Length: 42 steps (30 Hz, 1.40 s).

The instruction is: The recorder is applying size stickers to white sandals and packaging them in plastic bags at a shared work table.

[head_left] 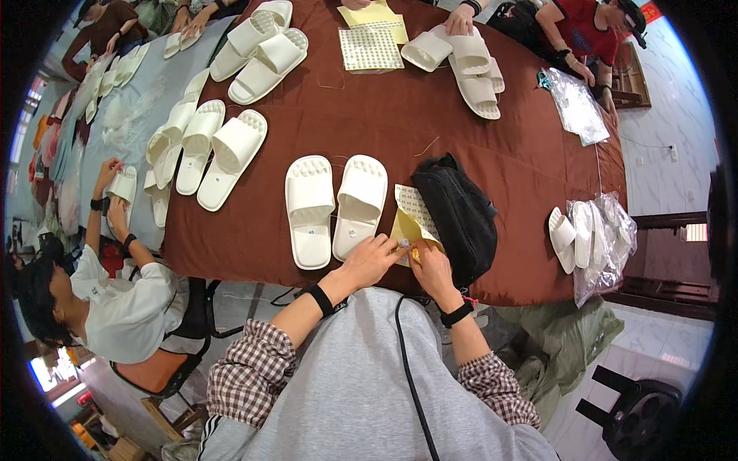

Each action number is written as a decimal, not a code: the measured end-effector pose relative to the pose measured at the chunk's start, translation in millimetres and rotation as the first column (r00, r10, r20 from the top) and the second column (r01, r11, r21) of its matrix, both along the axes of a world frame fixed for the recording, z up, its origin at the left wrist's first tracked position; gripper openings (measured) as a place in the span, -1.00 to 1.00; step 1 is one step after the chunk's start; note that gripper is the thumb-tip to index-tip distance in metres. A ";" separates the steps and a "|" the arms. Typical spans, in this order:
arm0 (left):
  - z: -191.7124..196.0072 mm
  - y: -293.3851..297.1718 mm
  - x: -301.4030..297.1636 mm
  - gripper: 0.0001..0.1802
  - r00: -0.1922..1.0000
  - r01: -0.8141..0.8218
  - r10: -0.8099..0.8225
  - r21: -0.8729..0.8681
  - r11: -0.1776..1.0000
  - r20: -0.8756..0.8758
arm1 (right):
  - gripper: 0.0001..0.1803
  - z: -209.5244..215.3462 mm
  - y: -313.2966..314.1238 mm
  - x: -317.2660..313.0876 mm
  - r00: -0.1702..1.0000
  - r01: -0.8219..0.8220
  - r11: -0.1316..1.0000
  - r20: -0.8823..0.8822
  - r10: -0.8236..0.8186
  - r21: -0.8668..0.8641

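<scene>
A sticker sheet [415, 201] with a yellow backing lies in front of me, its near part curled up. My right hand [433, 270] pinches the curled yellow part. My left hand [370, 260] comes in from the other side, fingertips closed on a small pale sticker at the sheet's bent edge. Just left of the sheet, a pair of white slippers lies toes away from me: the left slipper [310, 219] and the right slipper [361, 201]. Each bears a small round sticker on its insole. My left hand is beside the right slipper's heel.
A black pouch [455, 219] stands right of the sheet on the brown tablecloth [307, 127]. More white slippers [233, 159] lie left and far. Bagged slippers [603, 238] sit at the right edge. A co-worker [115, 296] sits left; another person's hand [461, 19] touches slippers across the table.
</scene>
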<state>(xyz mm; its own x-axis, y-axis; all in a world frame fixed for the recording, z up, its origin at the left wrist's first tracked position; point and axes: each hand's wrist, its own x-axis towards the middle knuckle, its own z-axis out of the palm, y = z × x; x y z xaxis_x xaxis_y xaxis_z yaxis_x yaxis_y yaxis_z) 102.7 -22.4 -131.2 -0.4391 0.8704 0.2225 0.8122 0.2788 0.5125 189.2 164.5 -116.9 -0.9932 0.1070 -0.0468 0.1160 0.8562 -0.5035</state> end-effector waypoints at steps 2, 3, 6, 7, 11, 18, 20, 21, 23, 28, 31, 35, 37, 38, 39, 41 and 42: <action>-1.0 -0.1 -0.5 -0.57 1.000 0.004 -0.004 -0.035 0.999 -0.014 | -0.74 -0.5 1.6 1.1 0.999 -0.026 1.000 0.028 0.026 0.002; -1.3 0.0 -0.4 -0.58 1.000 0.001 -0.001 -0.030 1.000 -0.012 | -0.77 -0.1 2.1 2.6 1.000 -0.012 0.999 -0.013 0.012 -0.040; -1.1 -0.1 -0.5 -0.60 1.000 0.003 -0.003 -0.031 1.000 -0.004 | -0.81 4.1 1.0 3.3 0.996 0.049 0.988 -0.070 -0.060 -0.146; -0.4 -0.5 -0.6 -0.61 1.000 0.005 -0.005 -0.022 1.000 0.012 | -0.82 7.0 0.0 1.4 0.989 0.125 0.969 -0.052 -0.139 -0.214; 7.5 -10.1 -1.3 -0.64 1.000 0.011 -0.012 0.036 0.999 0.006 | -0.82 27.8 -5.7 -15.1 0.987 0.121 0.931 -0.056 -0.148 -0.344; 28.9 -63.0 -7.6 -0.71 0.929 -0.366 0.356 0.126 0.922 0.097 | -0.86 44.9 -37.7 -64.7 0.990 -0.141 0.895 -0.062 0.127 -0.423; 30.1 -70.1 -9.5 -0.67 0.876 -0.481 0.479 0.143 0.865 0.055 | -0.86 41.4 -48.9 -73.9 0.979 -0.201 0.916 -0.035 0.202 -0.347; 29.7 -72.0 -9.3 -0.64 0.882 -0.471 0.468 0.124 0.873 0.059 | -0.88 39.1 -53.6 -78.1 0.976 -0.209 0.940 -0.002 0.216 -0.268; 27.9 -73.1 -6.9 -0.63 0.893 -0.449 0.450 0.109 0.887 0.021 | -0.89 36.1 -59.9 -83.1 0.972 -0.231 0.950 -0.014 0.233 -0.211; 21.7 -77.4 3.4 -0.59 0.900 -0.429 0.431 0.043 0.902 -0.060 | -0.89 32.2 -65.8 -92.4 0.958 -0.283 0.958 0.037 0.285 -0.051; 18.7 -82.1 7.3 -0.52 0.900 -0.425 0.428 0.053 0.904 -0.087 | -0.88 28.8 -70.5 -95.9 0.947 -0.322 0.946 -0.003 0.322 -0.037; 17.5 -85.0 9.9 -0.52 0.912 -0.401 0.402 0.026 0.916 -0.084 | -0.85 23.8 -76.5 -98.5 0.934 -0.349 0.935 -0.054 0.353 0.069; 17.2 -84.7 10.5 -0.53 0.914 -0.398 0.396 0.000 0.917 -0.086 | -0.83 21.4 -79.3 -98.6 0.924 -0.362 0.929 -0.103 0.369 0.077; 17.0 -84.2 10.5 -0.53 0.915 -0.397 0.395 -0.009 0.918 -0.085 | -0.82 20.2 -80.7 -98.1 0.935 -0.339 0.937 -0.083 0.346 0.084; 16.7 -83.5 10.7 -0.53 0.916 -0.396 0.394 -0.017 0.918 -0.083 | -0.81 19.2 -81.4 -97.8 0.950 -0.305 0.948 -0.048 0.310 0.087; 16.2 -82.6 11.4 -0.53 0.911 -0.405 0.403 -0.016 0.914 -0.085 | -0.80 17.5 -81.4 -97.1 0.948 -0.311 0.947 -0.051 0.315 0.081; 15.9 -82.4 11.8 -0.53 0.910 -0.407 0.405 -0.015 0.913 -0.088 | -0.79 16.7 -81.3 -96.6 0.953 -0.296 0.953 -0.048 0.299 0.061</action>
<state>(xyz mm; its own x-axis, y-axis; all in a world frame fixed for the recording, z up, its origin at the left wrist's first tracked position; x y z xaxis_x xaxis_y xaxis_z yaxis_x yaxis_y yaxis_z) 114.5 -104.9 -115.3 -0.7377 0.6281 0.2474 0.6639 0.6087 0.4344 92.6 83.2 -100.2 -0.9812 -0.1931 0.0072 -0.1752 0.8731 -0.4550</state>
